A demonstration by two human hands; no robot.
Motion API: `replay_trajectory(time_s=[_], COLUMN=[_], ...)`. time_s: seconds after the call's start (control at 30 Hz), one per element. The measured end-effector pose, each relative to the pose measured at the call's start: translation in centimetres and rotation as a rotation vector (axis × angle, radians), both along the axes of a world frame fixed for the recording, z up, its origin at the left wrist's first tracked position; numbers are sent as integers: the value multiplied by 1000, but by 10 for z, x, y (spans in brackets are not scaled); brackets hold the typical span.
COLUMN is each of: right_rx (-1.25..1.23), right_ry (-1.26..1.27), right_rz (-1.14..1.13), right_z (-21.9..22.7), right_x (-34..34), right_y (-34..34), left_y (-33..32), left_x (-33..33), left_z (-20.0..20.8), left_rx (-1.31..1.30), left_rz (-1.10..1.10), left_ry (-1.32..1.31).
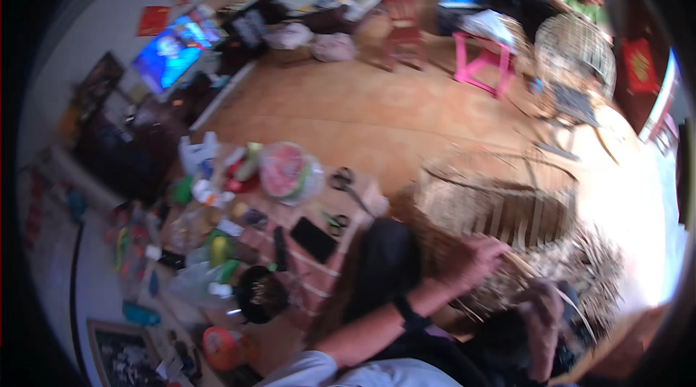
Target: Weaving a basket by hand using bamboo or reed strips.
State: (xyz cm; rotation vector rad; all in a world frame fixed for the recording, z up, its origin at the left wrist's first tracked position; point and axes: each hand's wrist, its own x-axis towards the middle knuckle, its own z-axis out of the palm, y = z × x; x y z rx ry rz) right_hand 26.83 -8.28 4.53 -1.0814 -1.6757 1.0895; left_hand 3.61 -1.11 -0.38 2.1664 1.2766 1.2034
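My left hand (475, 264), with a dark band at its wrist, reaches over my lap with its fingers closed on a thin pale strip (518, 265) of plant fibre. To its right, my right hand (544, 311) is curled and blurred, and whatever lies in its fingers does not show clearly. Just beyond both hands stands a round, open-topped woven basket (500, 202) with upright slats and a thin rim. Loose dry strips (598, 264) bristle in a heap at the basket's near right side, beside my right hand.
Left of my knee, a low table (348, 242) carries a black phone (313, 240), scissors (338, 224), a dark bowl (262, 294) and bags. Farther off are a pink stool (484, 60), a red chair (403, 28), a lit television (174, 53) and a person (580, 2) by a wicker frame (576, 50).
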Motion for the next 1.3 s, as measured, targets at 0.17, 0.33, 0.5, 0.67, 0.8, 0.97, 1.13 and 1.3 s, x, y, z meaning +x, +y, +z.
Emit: replay_trajectory(time_s=[0.17, 0.33, 0.5, 0.67, 0.8, 0.97, 1.13, 1.3], right_rx=[-8, 15, 16, 504, 498, 349, 222, 14], right_ry=[275, 174, -206, -678, -711, -679, -425, -180], right_rz=[-372, -131, -57, -139, -92, -115, -213, -330], right_z=[-24, -25, 3, 8, -10, -23, -9, -59], right_x=[-20, -49, -54, -65, -65, -55, -65, -9], right_y=[79, 134, 146, 127, 121, 127, 111, 114], left_y=[-4, -10, -7, -6, 5, 6, 5, 5], left_x=[21, 41, 42, 50, 49, 41, 31, 31], left_z=[-20, -5, -36, -33, -43, -50, -48, -38], left_rx=[-13, -214, 221, -82, -147, -70, 4, 42], left_rz=[119, 139, 328, 211, 140, 77, 58, -7], left_ry=[79, 481, 674, 666, 472, 223, 193, 123])
